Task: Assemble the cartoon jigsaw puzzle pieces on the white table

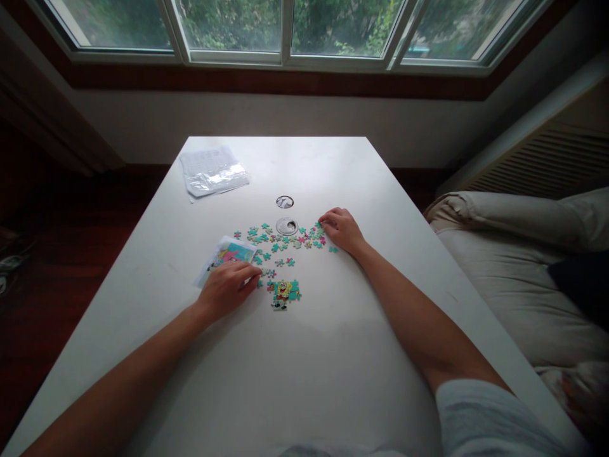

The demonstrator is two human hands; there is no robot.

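Note:
Loose jigsaw puzzle pieces [276, 238], mostly teal with some pink, lie scattered across the middle of the white table [304, 374]. Nearer to me is a small joined section of puzzle [284, 293] showing a yellow cartoon figure. My left hand [226, 285] rests over the lower part of a colourful picture sheet [233, 251]. Its fingers are curled together beside a few pieces; whatever lies between them is hidden. At the right end of the scatter, my right hand [343, 230] has its fingertips closed at a teal puzzle piece [318, 225].
Papers in a clear plastic sleeve [214, 171] lie at the table's far left. Two round items [285, 202], one a ring-shaped disc [287, 226], sit just beyond and among the pieces. A cushioned seat [504, 273] stands to the right; windows [285, 32] are ahead.

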